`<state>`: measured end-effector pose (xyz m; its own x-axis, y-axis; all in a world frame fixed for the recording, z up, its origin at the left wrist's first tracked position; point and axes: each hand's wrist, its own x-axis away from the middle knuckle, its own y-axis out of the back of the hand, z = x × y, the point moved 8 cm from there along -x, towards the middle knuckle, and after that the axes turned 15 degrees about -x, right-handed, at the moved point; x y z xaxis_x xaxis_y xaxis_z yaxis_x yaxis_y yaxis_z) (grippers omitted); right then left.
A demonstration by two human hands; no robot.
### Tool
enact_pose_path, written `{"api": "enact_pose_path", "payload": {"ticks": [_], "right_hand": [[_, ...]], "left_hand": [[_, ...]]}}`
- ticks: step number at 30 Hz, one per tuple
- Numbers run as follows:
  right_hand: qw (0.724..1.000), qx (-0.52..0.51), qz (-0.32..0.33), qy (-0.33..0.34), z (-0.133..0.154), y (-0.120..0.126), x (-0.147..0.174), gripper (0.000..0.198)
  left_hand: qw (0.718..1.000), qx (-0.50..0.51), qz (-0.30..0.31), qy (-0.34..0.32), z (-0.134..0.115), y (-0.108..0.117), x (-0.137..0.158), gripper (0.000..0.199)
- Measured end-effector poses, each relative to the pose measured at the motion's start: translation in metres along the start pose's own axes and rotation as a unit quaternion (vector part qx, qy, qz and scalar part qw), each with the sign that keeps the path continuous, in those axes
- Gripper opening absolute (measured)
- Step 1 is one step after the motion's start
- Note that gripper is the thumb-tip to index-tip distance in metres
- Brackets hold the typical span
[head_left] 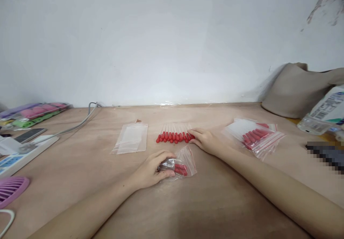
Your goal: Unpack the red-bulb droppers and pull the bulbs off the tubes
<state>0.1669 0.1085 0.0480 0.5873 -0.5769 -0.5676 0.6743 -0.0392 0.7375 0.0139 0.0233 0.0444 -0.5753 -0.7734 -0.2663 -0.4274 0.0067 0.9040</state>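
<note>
My left hand (154, 169) is closed round a clear zip-lock bag (191, 163) with a red seal line. A few red-bulbed droppers lie inside this bag, their bulbs towards its mouth on the right. Further back, a row of several droppers (172, 136) rests on the table, thin clear tubes pointing at the wall and red rubber bulbs at the near end. At the row's right end my right hand (204, 140) has thumb and fingers closed about a dropper's bulb; the fingertips partly hide it.
Flat zip-lock bags (132, 138) lie left of the row. Filled bags of droppers (256, 137) are piled at right. Leftward are a power strip (32, 151) with a grey cable, a phone (30, 135) and a purple vented object (13, 189). A beige object (290, 90) stands at back right.
</note>
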Motion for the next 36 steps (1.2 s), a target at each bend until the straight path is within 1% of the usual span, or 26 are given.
{"api": "enact_pose_path", "payload": {"ticks": [5, 7, 9, 11, 13, 21, 25, 29, 32, 36], "right_hand": [[0.996, -0.040, -0.009, -0.074, -0.006, 0.008, 0.002, 0.038], [0.993, -0.065, -0.004, -0.101, -0.008, 0.007, 0.003, 0.037], [0.990, -0.080, -0.001, -0.112, -0.008, 0.005, 0.003, 0.031], [0.990, -0.089, -0.005, -0.113, -0.007, 0.004, 0.002, 0.025], [0.989, -0.102, -0.009, -0.107, -0.005, 0.002, 0.001, 0.023], [0.983, -0.164, -0.040, -0.074, -0.007, -0.005, 0.000, 0.029], [0.978, -0.184, -0.059, -0.077, -0.011, -0.009, -0.001, 0.024], [0.975, -0.200, -0.056, -0.074, -0.010, -0.009, -0.002, 0.018], [0.974, -0.204, -0.060, -0.080, -0.009, -0.007, -0.002, 0.015], [0.978, -0.182, -0.065, -0.081, -0.007, -0.004, 0.000, 0.019]], "left_hand": [[1.000, -0.002, -0.003, -0.006, 0.000, 0.000, 0.000, 0.037], [1.000, -0.003, -0.002, -0.006, 0.001, -0.001, 0.000, 0.037], [1.000, -0.004, -0.001, -0.006, 0.001, -0.001, 0.000, 0.037], [1.000, -0.003, -0.002, -0.008, 0.001, -0.001, 0.000, 0.037], [1.000, -0.002, -0.003, -0.008, 0.000, -0.001, 0.000, 0.037], [1.000, 0.001, 0.001, 0.000, 0.000, 0.000, -0.001, 0.038], [1.000, 0.000, -0.001, -0.004, 0.000, 0.000, -0.001, 0.038], [1.000, -0.001, -0.004, -0.005, 0.000, 0.000, -0.001, 0.037], [1.000, 0.000, -0.007, -0.004, 0.000, 0.000, -0.001, 0.037], [1.000, -0.001, -0.002, -0.001, 0.001, 0.000, -0.001, 0.038]]}}
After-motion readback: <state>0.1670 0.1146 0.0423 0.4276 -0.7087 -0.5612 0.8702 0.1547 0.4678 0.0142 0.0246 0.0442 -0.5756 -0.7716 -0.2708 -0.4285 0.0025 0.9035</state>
